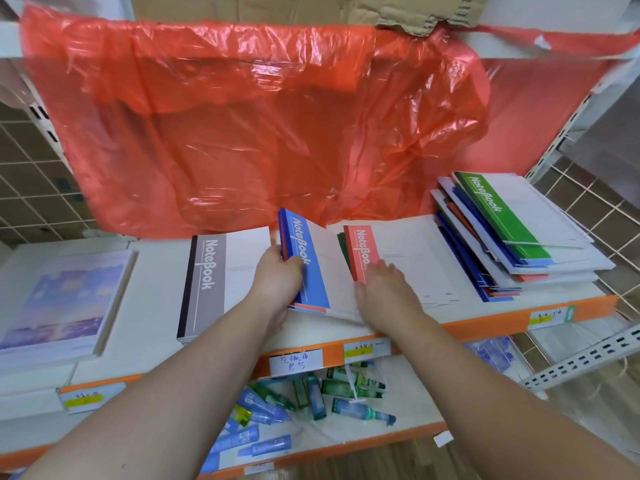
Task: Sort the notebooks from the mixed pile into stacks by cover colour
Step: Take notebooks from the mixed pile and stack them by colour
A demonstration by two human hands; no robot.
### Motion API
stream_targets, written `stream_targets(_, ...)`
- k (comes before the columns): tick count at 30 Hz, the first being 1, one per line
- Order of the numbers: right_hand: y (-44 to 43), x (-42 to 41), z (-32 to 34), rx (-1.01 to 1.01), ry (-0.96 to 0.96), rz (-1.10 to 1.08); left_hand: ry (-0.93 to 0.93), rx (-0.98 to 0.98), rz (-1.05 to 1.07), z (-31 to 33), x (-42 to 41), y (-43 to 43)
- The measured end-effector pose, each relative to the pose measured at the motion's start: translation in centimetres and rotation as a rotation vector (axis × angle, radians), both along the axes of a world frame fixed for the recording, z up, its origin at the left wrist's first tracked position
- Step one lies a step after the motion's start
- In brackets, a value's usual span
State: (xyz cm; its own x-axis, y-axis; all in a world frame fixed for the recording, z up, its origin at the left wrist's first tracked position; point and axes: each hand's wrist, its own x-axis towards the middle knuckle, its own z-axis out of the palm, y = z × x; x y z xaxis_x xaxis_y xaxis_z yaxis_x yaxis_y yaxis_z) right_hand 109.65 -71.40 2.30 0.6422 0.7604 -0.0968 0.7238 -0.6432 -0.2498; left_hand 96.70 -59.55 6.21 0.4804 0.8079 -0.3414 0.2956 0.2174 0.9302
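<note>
The word "NoteBook" stands in white letters on the coloured band of four covers. These are the grey notebook (207,271) to the left of the left hand (277,275), the blue notebook (308,265) that this hand grips, the red notebook (362,251) at the fingertips of the right hand (388,292), and the green notebook (498,209) further to the right of it. Below the hands, a white label (296,362) on the shelf edge (485,322) carries handwritten Chinese characters and the digits "8 5". The yellow price tags (358,351) are too blurred to read.
</note>
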Motion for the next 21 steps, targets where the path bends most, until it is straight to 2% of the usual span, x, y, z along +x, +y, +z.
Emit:
stream_targets(3, -0.5, 0.9, -1.3, -0.211, -0.012, -0.05, 0.045, 0.08, -0.005, 0.1, -0.5, 0.3)
stream_targets(6, -0.3, 1.0, -1.9, -0.235, -0.036, -0.061, 0.065, 0.097, -0.005, 0.0, -0.8, 0.6)
stream_targets(13, 0.4, 0.1, 0.2, -0.109, 0.008, -0.087, 0.048, 0.089, 0.001, 0.0, -0.7, 0.5)
stream_targets(17, -0.5, 0.2, 0.8, -0.039, -0.12, -0.053, 0.036, 0.077, -0.008, -0.2, -0.2, 0.2)
stream_targets(21, -0.5, -0.4, 1.9, 0.089, -0.163, -0.016, 0.021, 0.068, -0.024, -0.6, 0.4, -0.3)
